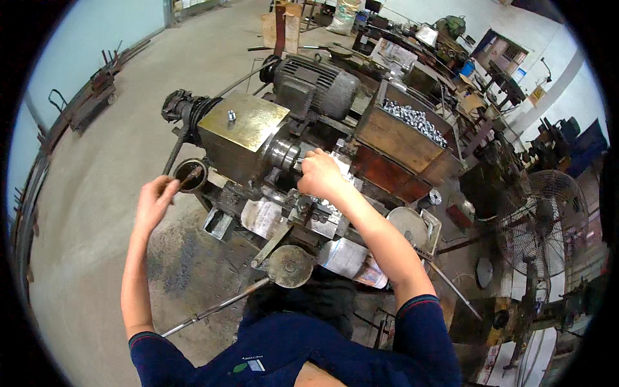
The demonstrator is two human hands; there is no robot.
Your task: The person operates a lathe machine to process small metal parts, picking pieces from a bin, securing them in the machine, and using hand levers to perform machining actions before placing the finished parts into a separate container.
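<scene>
My left hand (155,201) is at the left of a small lathe, its thumb and fingers pinched at the end of a brown stick (192,175). The stick's other end dips into a round, dark-stained pot (205,174); whether it carries bristles is hidden. My right hand (320,173) is curled right in front of the steel chuck (284,153), by a short metal piece sticking out of it. What lies inside those fingers is hidden. Behind the chuck sits the brass-coloured headstock cover (248,119), with one small shiny metal part (232,116) on top.
A wooden box (393,143) filled with small shiny metal parts (412,119) stands right of the lathe. An electric motor (316,84) is behind the headstock. Nearer me are a round handwheel (290,266), long lever bars (216,307) and cloths (353,261). A caged fan (545,222) stands far right.
</scene>
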